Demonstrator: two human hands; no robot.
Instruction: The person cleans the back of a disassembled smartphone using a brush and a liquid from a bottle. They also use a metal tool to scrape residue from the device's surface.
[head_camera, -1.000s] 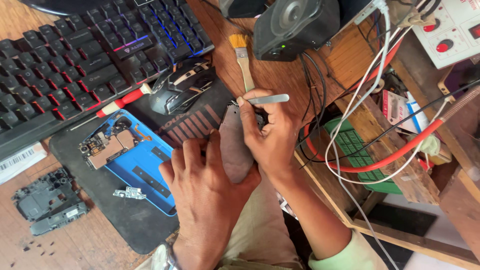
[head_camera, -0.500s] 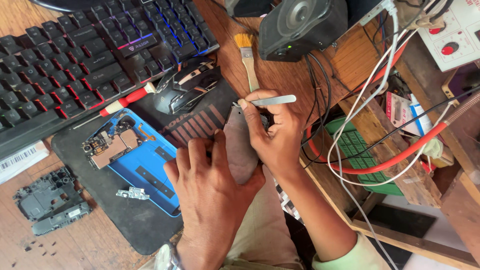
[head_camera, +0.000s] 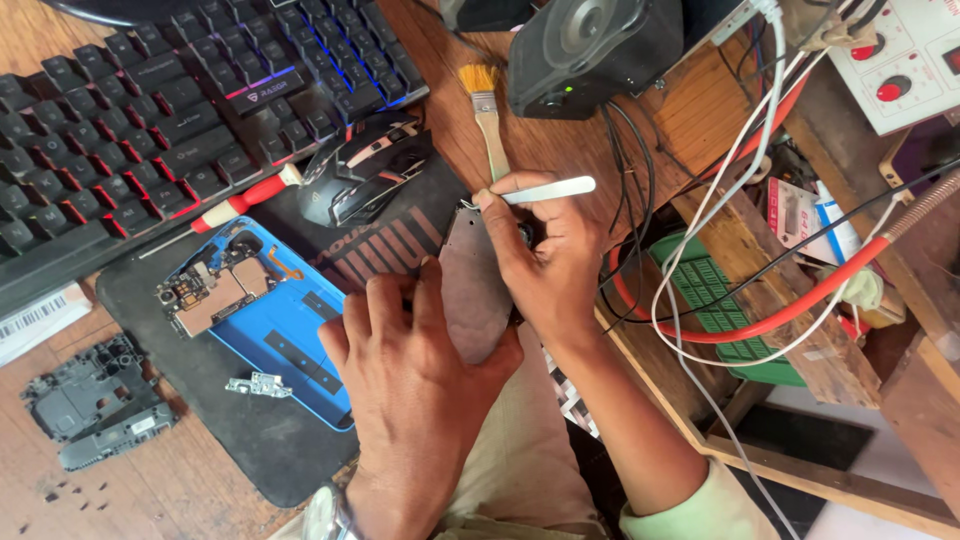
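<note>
Item: grey flat panel (head_camera: 476, 290), thin and slab-shaped, stood tilted between both hands above the wooden surface (head_camera: 450, 60). Left hand (head_camera: 415, 385): fingers (head_camera: 385, 300) curled closed against the panel's left edge, thumb pressed at its lower end. Right hand (head_camera: 545, 265): fingers (head_camera: 505, 240) wrapped over the panel's right edge while thumb and forefinger pinched a pale flat pry tool (head_camera: 550, 190), its tip meeting the panel's upper corner. Just beyond the right fingertips: a small paintbrush (head_camera: 487, 115) with yellow bristles, lying flat on the surface. Left of the left fingers: an opened blue phone body (head_camera: 265, 320) with exposed circuit board, resting on a dark mat (head_camera: 215, 440); a small metal bracket (head_camera: 258, 384) lay on the mat just beside it. Above the left fingers: a black gaming mouse (head_camera: 365, 170) on a dark pad, and a red-handled screwdriver (head_camera: 235, 205) close to the phone body's upper end. Farther out in the same direction: a black keyboard (head_camera: 150, 120). Well left of both hands: a dark plastic phone frame (head_camera: 95, 405) with tiny screws scattered near it. Beyond the right hand: a black speaker (head_camera: 600, 45). Right of the right fingers: looped red, white and black cables (head_camera: 760, 320) draped over wooden blocks and a green grid tray (head_camera: 715, 290).
</note>
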